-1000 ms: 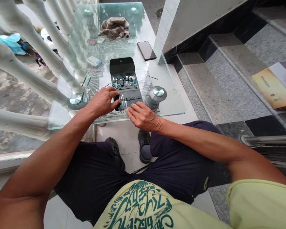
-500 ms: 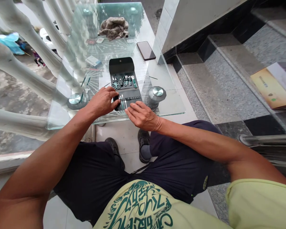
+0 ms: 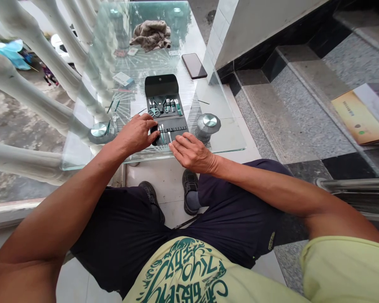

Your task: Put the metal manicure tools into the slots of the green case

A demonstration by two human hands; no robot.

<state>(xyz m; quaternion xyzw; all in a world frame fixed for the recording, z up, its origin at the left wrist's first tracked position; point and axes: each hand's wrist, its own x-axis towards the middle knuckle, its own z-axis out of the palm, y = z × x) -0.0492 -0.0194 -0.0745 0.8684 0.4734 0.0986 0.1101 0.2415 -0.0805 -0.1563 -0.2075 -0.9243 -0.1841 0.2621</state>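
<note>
An open black tool case lies flat on a glass table. Small green-handled scissors, clippers and other tools sit in its upper half; a few thin tools stand in the lower slots. My left hand rests curled on the case's near left edge, thumb and fingers pressing the flap. My right hand is at the near right edge, its fingertips pinched on a thin metal tool that pokes up from a slot.
A dark phone and a crumpled brown cloth lie farther back on the glass. Loose thin tools and a small card lie left of the case. White balusters run along the left, stone steps on the right.
My right hand has closed its fingertips on the thin tool and drawn slightly back. The left hand has stayed on the case.
</note>
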